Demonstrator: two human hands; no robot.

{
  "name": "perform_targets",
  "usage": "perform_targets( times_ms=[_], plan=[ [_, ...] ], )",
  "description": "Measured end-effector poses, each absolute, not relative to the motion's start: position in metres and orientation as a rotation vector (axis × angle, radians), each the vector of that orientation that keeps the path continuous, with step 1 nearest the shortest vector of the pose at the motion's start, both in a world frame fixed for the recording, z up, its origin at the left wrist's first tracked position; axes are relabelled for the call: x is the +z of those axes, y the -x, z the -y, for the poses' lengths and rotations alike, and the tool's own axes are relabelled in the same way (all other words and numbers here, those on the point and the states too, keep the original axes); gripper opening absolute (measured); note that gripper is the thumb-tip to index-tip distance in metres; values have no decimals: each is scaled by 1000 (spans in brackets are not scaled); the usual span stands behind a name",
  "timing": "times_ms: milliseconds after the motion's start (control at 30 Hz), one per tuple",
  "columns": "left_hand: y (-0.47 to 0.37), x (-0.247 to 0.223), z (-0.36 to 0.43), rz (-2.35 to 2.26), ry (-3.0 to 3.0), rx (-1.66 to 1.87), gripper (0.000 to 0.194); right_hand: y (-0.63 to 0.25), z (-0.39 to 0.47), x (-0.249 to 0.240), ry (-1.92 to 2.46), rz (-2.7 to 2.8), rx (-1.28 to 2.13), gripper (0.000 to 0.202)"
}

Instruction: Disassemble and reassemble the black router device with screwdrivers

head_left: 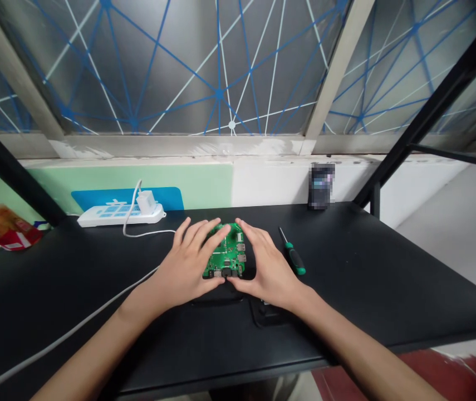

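A green circuit board [228,253] with metal ports along its right and near edges is held between both hands over the black table. My left hand [190,262] covers the board's left part, its fingers over the top and its thumb at the near edge. On the right side, my right hand [266,264] grips the far right corner with its fingertips and the near edge with its thumb. Below the hands lie dark parts, one of them a black tray-like piece [269,317] partly hidden by my right hand. A green and black screwdriver [294,259] lies right of my right hand.
A white power strip [96,216] with a plugged-in charger [146,202] sits at the back left, and a white cable [96,313] crosses the black table [388,278]. An orange drink bottle [8,225] is far left. A blurred dark phone-like object [321,186] leans against the wall.
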State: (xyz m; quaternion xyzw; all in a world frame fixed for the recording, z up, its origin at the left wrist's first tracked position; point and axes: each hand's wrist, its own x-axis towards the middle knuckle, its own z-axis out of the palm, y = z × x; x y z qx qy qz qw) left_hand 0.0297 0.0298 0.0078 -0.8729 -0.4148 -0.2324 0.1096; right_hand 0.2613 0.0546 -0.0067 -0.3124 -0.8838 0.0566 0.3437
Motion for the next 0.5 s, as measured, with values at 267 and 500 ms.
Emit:
perform_targets(
  times_ms=[267, 500],
  plan=[
    [-30, 12, -23, 1183, 2581, -587, 91, -259, -52, -11, 688, 2380, -3, 105],
    [-27, 8, -24, 1258, 2604, -770, 93, -260, -51, -9, 679, 2342, 122, 106]
  ],
)
